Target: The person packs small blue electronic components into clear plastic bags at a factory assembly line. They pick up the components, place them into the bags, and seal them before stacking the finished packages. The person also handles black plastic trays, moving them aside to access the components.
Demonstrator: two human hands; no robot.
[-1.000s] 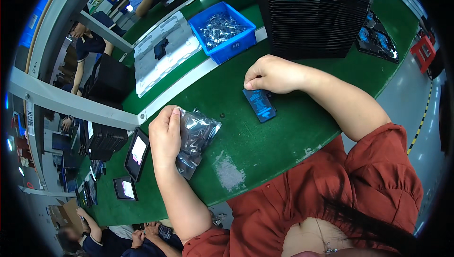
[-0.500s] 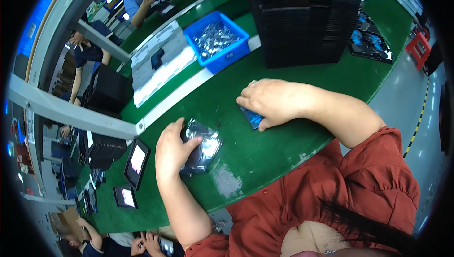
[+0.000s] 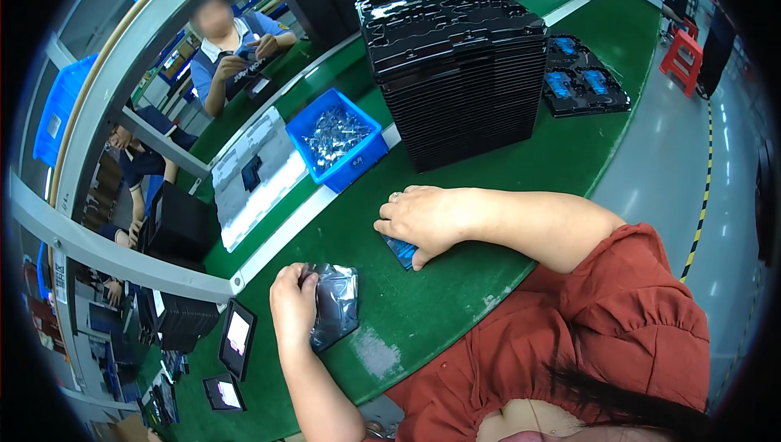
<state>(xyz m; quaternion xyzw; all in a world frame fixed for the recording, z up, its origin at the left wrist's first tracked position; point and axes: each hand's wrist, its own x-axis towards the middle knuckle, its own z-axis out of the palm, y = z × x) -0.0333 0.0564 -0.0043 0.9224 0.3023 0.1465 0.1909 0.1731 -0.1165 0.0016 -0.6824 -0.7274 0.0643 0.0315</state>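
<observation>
Right hand (image 3: 427, 218) since moved over blue-printed part (image 3: 401, 253), grip unclear; left hand (image 3: 293, 304) pinches silver bag (image 3: 336, 305); both in front of bin (image 3: 350, 175).

Layout on a bench (image 3: 325, 235)
A bag (image 3: 336, 308) is placed left of a flat part (image 3: 402, 252); behind, a bin (image 3: 338, 139) is set left of stacked trays (image 3: 472, 92).

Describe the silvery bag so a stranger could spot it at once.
On the green table, beside the worn grey patch, the left hand touches the left edge of the silvery bag. Unlike the dark, blue-marked block under the right hand, it is glossy silver-grey.
</observation>
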